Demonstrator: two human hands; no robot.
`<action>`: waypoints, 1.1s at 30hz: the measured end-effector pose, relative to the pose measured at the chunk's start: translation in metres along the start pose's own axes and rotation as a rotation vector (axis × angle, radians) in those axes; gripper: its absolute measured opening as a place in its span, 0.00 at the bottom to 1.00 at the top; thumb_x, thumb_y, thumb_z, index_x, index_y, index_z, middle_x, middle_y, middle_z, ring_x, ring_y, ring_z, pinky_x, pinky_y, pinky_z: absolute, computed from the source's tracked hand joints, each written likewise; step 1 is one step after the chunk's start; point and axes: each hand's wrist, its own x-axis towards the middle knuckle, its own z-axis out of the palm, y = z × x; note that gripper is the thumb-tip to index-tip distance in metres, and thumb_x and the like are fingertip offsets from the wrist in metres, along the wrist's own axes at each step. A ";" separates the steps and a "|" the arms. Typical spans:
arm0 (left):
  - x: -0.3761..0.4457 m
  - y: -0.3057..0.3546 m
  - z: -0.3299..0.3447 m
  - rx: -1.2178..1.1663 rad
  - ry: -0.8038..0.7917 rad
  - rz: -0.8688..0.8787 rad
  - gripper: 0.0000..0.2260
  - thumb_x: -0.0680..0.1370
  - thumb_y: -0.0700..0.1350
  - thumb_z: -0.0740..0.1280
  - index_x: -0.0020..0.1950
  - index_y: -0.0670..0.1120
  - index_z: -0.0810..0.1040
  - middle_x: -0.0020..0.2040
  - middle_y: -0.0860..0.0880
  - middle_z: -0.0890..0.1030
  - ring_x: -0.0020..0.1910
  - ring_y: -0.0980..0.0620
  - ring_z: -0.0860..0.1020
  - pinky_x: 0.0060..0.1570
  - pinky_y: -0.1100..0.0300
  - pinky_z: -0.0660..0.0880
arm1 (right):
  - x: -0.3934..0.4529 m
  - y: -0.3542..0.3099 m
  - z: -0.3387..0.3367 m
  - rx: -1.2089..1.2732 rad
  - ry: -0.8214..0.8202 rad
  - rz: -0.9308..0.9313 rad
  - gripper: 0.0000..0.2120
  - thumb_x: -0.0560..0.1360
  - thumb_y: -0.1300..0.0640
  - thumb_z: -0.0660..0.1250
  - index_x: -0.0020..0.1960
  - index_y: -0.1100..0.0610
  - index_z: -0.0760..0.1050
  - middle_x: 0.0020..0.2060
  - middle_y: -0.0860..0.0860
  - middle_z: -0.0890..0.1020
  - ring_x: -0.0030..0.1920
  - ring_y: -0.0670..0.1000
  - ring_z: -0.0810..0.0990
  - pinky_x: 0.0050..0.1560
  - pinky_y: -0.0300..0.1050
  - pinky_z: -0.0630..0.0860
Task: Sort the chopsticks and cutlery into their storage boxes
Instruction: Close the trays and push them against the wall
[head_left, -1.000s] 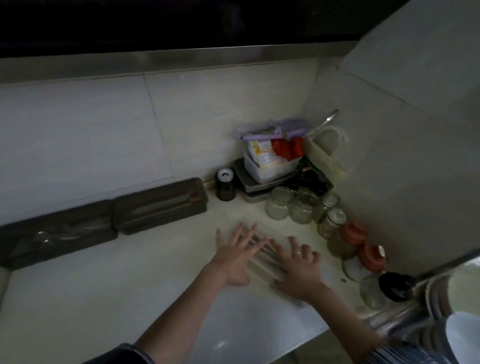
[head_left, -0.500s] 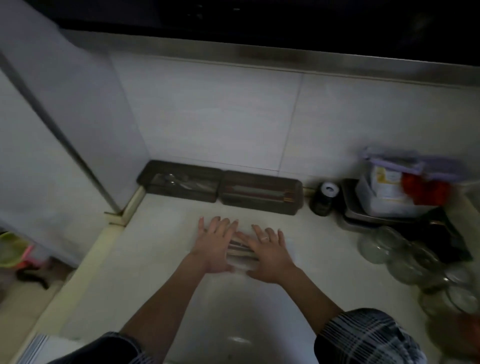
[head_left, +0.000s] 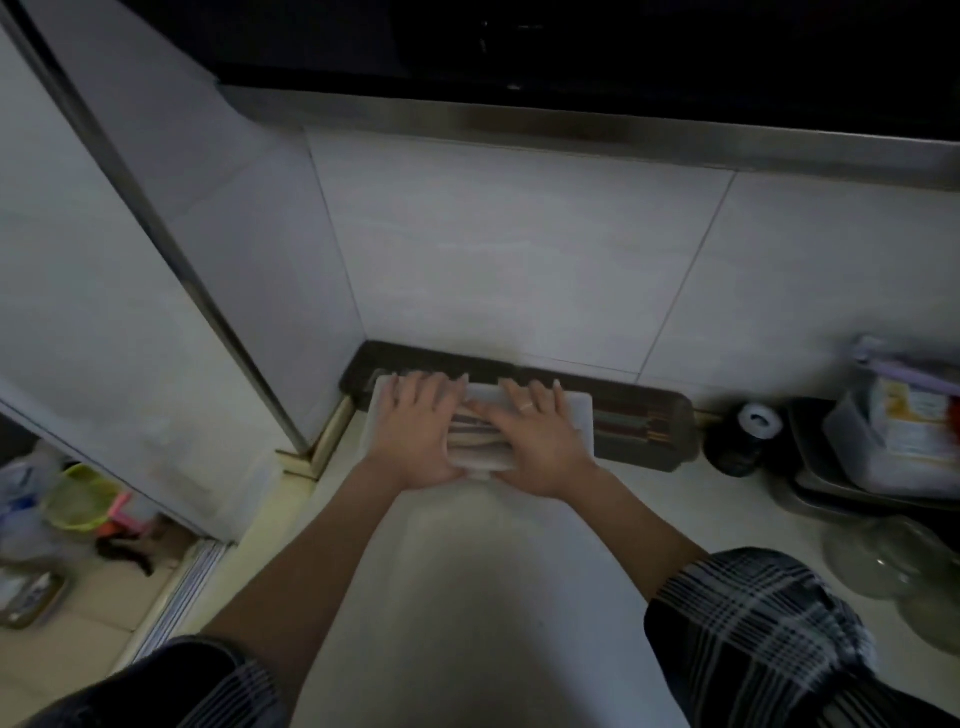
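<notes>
Hidden: my palms cover most of the bundle of chopsticks and cutlery (head_left: 478, 441); only pale and dark sticks show in the gap between my hands, and in this dim light I cannot tell spoons from chopsticks.
Sleeves: my plaid sleeves (head_left: 748, 623) are cut off by the lower edge.
Left hand (head_left: 415, 431): flat, fingers straight and together, pressing down on the left end of the bundle and the white cloth (head_left: 579, 410) under it.
Right hand (head_left: 540, 436): also flat with straight fingers, a ring on one finger, pressing the right end of the bundle.
Cloth: it spreads just past my right fingers, its far edge lying over the storage boxes.
Left storage box (head_left: 363, 371): just beyond my fingertips, mostly hidden by hands and cloth.
Right storage box (head_left: 644, 428): just right of my right hand; dark chopsticks lie inside it.
Far right: a small dark jar (head_left: 740, 436), then a tray of packets (head_left: 893, 436), partly cut off; glass jars (head_left: 893, 561) blur nearer my right sleeve.
Change: half a second ago my hands and the bundle were short of the boxes on open counter; now they reach them, fingertips over the near edge.
</notes>
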 end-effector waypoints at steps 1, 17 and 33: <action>0.014 -0.009 -0.008 0.001 0.004 -0.003 0.52 0.56 0.74 0.63 0.74 0.50 0.59 0.69 0.44 0.67 0.69 0.41 0.60 0.69 0.39 0.54 | 0.013 0.002 -0.008 0.002 0.032 0.001 0.39 0.71 0.37 0.66 0.75 0.36 0.49 0.77 0.55 0.50 0.75 0.63 0.47 0.73 0.62 0.37; 0.106 -0.087 -0.005 0.010 -0.309 0.013 0.48 0.65 0.62 0.71 0.77 0.55 0.46 0.77 0.52 0.51 0.76 0.48 0.48 0.71 0.38 0.52 | 0.124 0.010 -0.002 0.021 -0.096 0.063 0.36 0.76 0.46 0.64 0.75 0.37 0.47 0.78 0.48 0.43 0.77 0.57 0.41 0.74 0.59 0.41; 0.084 -0.111 0.000 0.014 -0.393 -0.143 0.34 0.79 0.53 0.60 0.75 0.60 0.39 0.77 0.54 0.37 0.76 0.38 0.41 0.69 0.33 0.42 | 0.103 0.005 0.003 0.053 -0.115 0.090 0.46 0.74 0.69 0.62 0.76 0.39 0.40 0.77 0.44 0.40 0.77 0.49 0.39 0.75 0.57 0.46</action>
